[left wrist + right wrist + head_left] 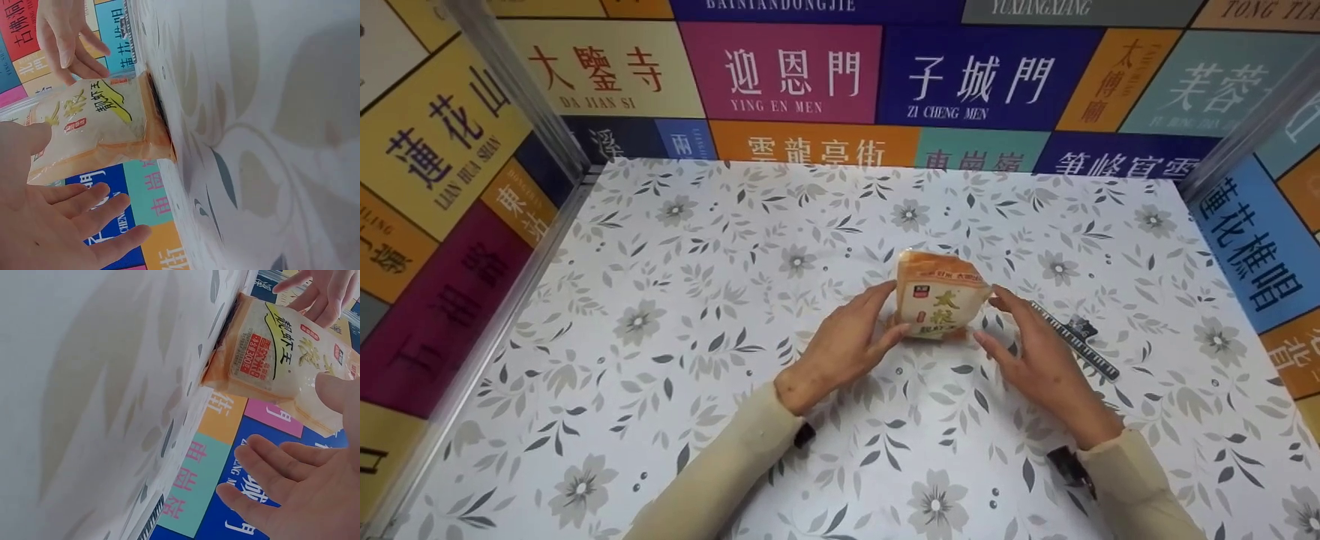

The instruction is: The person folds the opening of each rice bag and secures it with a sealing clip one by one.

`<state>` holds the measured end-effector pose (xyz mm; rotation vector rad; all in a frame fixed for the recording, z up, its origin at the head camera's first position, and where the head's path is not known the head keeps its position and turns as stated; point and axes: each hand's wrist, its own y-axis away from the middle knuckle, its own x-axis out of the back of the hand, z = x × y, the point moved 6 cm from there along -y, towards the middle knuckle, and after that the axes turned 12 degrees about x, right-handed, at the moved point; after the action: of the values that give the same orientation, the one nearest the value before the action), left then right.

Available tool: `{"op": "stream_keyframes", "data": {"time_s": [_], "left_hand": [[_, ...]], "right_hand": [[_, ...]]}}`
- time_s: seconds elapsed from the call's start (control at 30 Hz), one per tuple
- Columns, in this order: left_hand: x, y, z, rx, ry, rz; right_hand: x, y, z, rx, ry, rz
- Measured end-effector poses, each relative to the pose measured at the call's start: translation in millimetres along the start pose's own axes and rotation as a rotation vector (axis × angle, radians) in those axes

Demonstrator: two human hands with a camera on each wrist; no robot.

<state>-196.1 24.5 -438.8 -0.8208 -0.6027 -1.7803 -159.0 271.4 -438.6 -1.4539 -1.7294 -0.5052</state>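
Observation:
A small printed plastic bag of rice, cream with orange edges, stands on the flowered tablecloth in the head view. Along its left side is my left hand, fingers stretched out and thumb close to the front of the packet. My right hand is on the other side, its fingers extended near the bag's upper right corner. In the left wrist view the bag rests with its bottom edge on the cloth, between both hands. The right wrist view shows the bag's printed front, with the right thumb overlapping it.
A dark strip with a piano-key pattern lies on the cloth right beside the right hand, with a small black shape at its edge. Panels with colourful lettering stand around the back and sides of the table.

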Motion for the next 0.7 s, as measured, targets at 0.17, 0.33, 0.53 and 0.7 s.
{"op": "stream_keyframes", "data": {"time_s": [0.17, 0.33, 0.53, 0.7], "left_hand": [[-3.5, -0.1, 1.3, 0.006, 0.01, -0.037], [-4.1, -1.5, 2.0, 0.023, 0.043, -0.049], [-4.7, -3.4, 0.8, 0.039, 0.093, -0.049], [-4.9, -3.4, 0.0, 0.05, 0.102, -0.037]], "right_hand": [[-2, -1.4, -1, 0.019, -0.023, 0.025], [-4, -4.1, -2, 0.055, -0.052, 0.039], [-4, -6.7, -5, 0.075, -0.087, 0.086], [-3, -10.0, -7, 0.113, -0.114, 0.165]]}}
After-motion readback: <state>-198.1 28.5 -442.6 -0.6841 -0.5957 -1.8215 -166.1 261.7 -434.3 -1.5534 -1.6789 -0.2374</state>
